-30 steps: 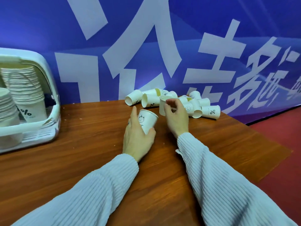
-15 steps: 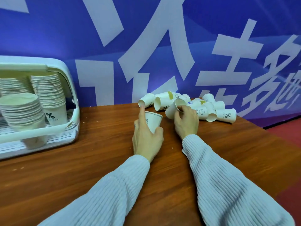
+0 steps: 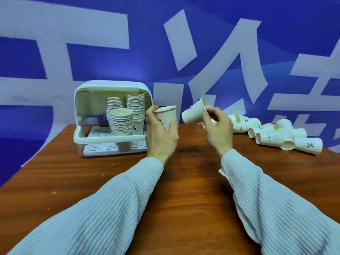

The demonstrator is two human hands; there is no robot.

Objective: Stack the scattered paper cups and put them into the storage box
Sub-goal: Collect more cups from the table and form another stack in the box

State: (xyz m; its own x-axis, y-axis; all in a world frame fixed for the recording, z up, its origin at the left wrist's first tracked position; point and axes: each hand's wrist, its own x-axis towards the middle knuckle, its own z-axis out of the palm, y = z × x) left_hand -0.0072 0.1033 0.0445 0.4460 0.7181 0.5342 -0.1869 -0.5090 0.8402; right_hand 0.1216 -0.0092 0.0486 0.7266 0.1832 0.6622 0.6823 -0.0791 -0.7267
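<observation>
My left hand (image 3: 161,137) grips an upright white paper cup (image 3: 166,116) above the table. My right hand (image 3: 218,130) pinches the rim of a second paper cup (image 3: 194,113), tilted with its base pointing left toward the first cup. The two cups are apart. Several scattered paper cups (image 3: 272,137) lie on their sides at the table's right rear. The white storage box (image 3: 110,138) stands open at the left rear and holds three stacks of cups (image 3: 122,120).
The brown wooden table (image 3: 184,190) ends at a left edge near the box and a right edge past the scattered cups. A blue banner wall with large white characters (image 3: 211,61) stands right behind the table.
Both hands lifted their cups off the table. The right hand pulled a cup out of the pile and tipped it toward the left cup. The view swung left, bringing the box nearer the centre.
</observation>
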